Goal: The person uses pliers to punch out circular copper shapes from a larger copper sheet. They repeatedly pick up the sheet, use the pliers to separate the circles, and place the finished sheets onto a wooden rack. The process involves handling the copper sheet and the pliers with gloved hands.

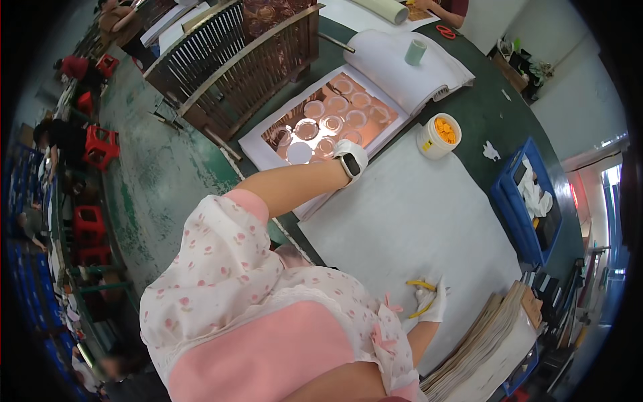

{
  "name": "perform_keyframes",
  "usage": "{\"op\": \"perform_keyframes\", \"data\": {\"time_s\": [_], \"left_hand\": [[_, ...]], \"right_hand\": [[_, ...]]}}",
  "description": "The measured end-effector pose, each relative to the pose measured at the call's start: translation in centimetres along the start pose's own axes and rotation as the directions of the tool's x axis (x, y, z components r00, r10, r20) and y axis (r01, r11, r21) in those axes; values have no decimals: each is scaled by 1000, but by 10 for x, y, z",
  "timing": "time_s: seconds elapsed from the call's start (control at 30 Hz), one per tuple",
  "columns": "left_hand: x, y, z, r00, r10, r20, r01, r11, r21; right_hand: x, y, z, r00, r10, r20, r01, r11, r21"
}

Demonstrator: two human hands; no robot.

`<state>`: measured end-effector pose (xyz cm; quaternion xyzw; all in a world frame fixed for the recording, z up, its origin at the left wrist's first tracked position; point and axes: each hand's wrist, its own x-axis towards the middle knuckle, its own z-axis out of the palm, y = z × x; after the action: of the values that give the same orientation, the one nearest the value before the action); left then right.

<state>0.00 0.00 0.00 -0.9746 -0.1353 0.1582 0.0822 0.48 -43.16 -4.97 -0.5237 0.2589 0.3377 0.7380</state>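
Observation:
My left hand (352, 157), in a white glove with a watch at the wrist, is at the near edge of a shiny copper-coloured sheet (335, 106) marked with round shapes. Its fingers are too hidden to show whether they grip the edge or only touch it. The sheet lies on white paper (258, 153). Lower right, my gloved right hand (437, 305) is closed on yellow-handled pliers (422, 312) over a big white sheet of paper (402, 221). The handles point left; the jaws are mostly covered by the hand.
A white tub of orange pieces (429, 144) stands beyond the paper. A blue crate (521, 211) holds gloves at right. Stacked sheets (479, 342) lie near right. Slatted wooden racks (258, 84), a rolled white sheet (395, 60) and a green roll (414, 52) are farther back.

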Motion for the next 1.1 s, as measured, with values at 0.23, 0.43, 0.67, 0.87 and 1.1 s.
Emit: {"op": "perform_keyframes", "data": {"time_s": [0.23, 0.43, 0.67, 0.87, 1.1], "left_hand": [[-14, -28, 7, 991, 131, -22, -133, 986, -97], [-37, -104, -140, 801, -297, -520, 11, 875, -484], [17, -337, -185, 381, -623, -683, 237, 780, -579], [51, -417, -157, 458, -813, -359, 445, 559, -699], [82, -513, -100, 463, -870, -168, 113, 246, -963]], "right_hand": [[-8, 5, 8, 996, -48, -74, 55, 994, 95], [-19, -7, 22, 999, 30, -25, -27, 996, 90], [28, 8, -56, 985, 165, -45, -167, 985, -36], [-20, -15, 42, 929, 241, -280, -242, 970, 32], [27, 8, -36, 925, 344, -163, -295, 918, 264]]}}
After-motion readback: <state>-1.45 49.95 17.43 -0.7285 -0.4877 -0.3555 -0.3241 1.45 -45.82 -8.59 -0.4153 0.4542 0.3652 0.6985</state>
